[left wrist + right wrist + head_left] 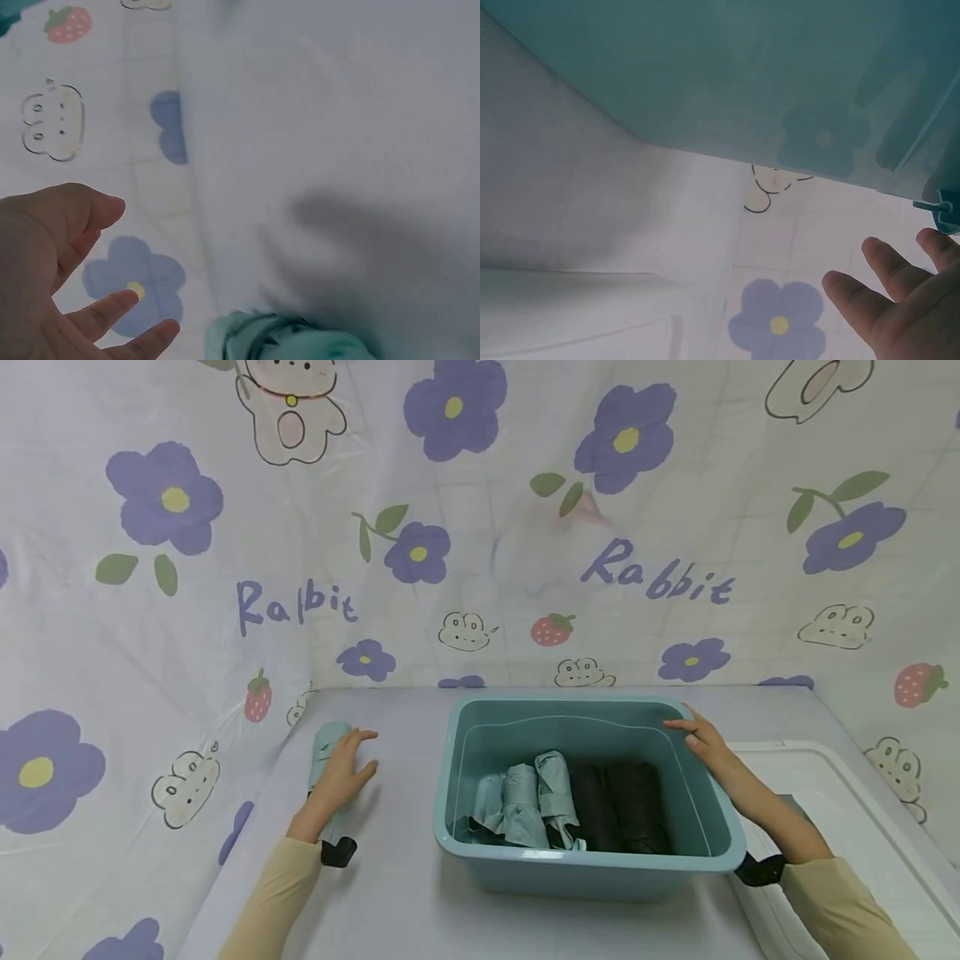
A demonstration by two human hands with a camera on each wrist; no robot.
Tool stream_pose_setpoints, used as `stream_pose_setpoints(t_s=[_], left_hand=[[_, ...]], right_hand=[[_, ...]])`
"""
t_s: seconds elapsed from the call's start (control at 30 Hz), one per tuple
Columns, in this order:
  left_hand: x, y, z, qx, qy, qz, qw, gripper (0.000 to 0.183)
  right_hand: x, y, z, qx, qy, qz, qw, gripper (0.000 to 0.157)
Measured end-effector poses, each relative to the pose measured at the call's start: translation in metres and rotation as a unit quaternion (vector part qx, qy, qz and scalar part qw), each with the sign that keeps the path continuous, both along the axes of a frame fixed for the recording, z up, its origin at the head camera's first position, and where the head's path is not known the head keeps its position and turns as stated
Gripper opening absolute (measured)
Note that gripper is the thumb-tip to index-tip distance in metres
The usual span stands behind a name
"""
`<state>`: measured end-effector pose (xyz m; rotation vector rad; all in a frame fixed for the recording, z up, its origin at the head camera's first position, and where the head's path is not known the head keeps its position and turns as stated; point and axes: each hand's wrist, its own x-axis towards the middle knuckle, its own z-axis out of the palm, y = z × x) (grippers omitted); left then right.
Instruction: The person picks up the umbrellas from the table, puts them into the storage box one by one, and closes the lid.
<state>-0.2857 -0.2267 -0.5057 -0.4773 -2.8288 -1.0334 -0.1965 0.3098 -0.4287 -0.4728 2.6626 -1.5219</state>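
Observation:
A rolled light teal fabric bundle (328, 745) lies on the table at the left. My left hand (341, 777) is right beside it, partly covering it in the head view, with fingers spread and nothing between them. The bundle's end (292, 337) shows at the bottom of the left wrist view. My right hand (716, 760) is at the back right corner of a teal plastic bin (577, 877), fingers extended across the rim. In the right wrist view, several straight fingers (859, 304) show outside the bin wall. Light teal rolls (521, 802) and black rolls (633, 806) lie side by side inside.
Right of the bin, a large white lid-like panel (862, 827) lies on the table, with a small grey-teal piece (797, 806) on it, partly behind my forearm. A printed curtain (495, 543) with flowers and rabbits hangs along the back and sides.

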Motion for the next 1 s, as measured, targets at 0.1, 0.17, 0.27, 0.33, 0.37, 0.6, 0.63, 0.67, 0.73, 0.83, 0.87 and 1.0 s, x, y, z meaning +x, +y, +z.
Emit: stream_pose_setpoints(t_s=[0.1,0.17,0.27,0.33,0.37,0.6,0.63,0.67,0.73,0.83,0.87,1.0], left_hand=[[-0.002,-0.006,-0.005,-0.018,0.004,0.010,0.9998,0.045],[-0.003,-0.009,-0.007,-0.034,0.008,0.016,0.9993,0.045],[-0.006,-0.011,-0.008,-0.063,0.022,0.025,0.9975,0.045],[-0.008,-0.013,-0.009,-0.084,0.020,0.036,0.9957,0.047],[-0.009,-0.014,-0.010,-0.093,0.017,0.041,0.9947,0.048],[-0.016,-0.025,-0.017,-0.137,-0.009,0.095,0.9860,0.056],[-0.017,-0.026,-0.018,-0.140,-0.008,0.100,0.9850,0.057],[-0.018,-0.028,-0.019,-0.143,-0.008,0.106,0.9840,0.058],[-0.020,-0.030,-0.020,-0.147,-0.009,0.113,0.9826,0.059],[-0.024,-0.034,-0.021,-0.155,-0.026,0.118,0.9805,0.060],[-0.026,-0.035,-0.022,-0.158,-0.033,0.119,0.9797,0.061],[-0.032,-0.039,-0.023,-0.170,-0.058,0.113,0.9772,0.064]], right_hand=[[0.000,0.000,0.000,-0.002,-0.001,-0.002,1.000,0.042],[0.000,0.000,0.000,-0.004,-0.001,-0.004,1.000,0.042],[0.000,0.001,0.000,-0.006,-0.001,-0.005,1.000,0.042],[0.001,0.001,0.000,-0.005,0.000,-0.005,1.000,0.042],[0.001,0.001,0.000,-0.005,0.000,-0.004,1.000,0.042],[0.000,0.001,-0.002,-0.001,0.004,-0.001,1.000,0.042],[0.000,0.001,-0.002,-0.002,0.004,-0.002,1.000,0.042],[0.000,0.001,-0.003,-0.002,0.006,-0.001,1.000,0.042],[0.000,0.001,-0.003,-0.003,0.006,-0.002,1.000,0.042],[0.000,0.001,-0.003,-0.004,0.007,-0.003,1.000,0.042],[-0.001,0.001,-0.003,-0.004,0.007,-0.003,1.000,0.043],[0.000,0.001,-0.002,-0.004,0.009,-0.002,1.000,0.043]])
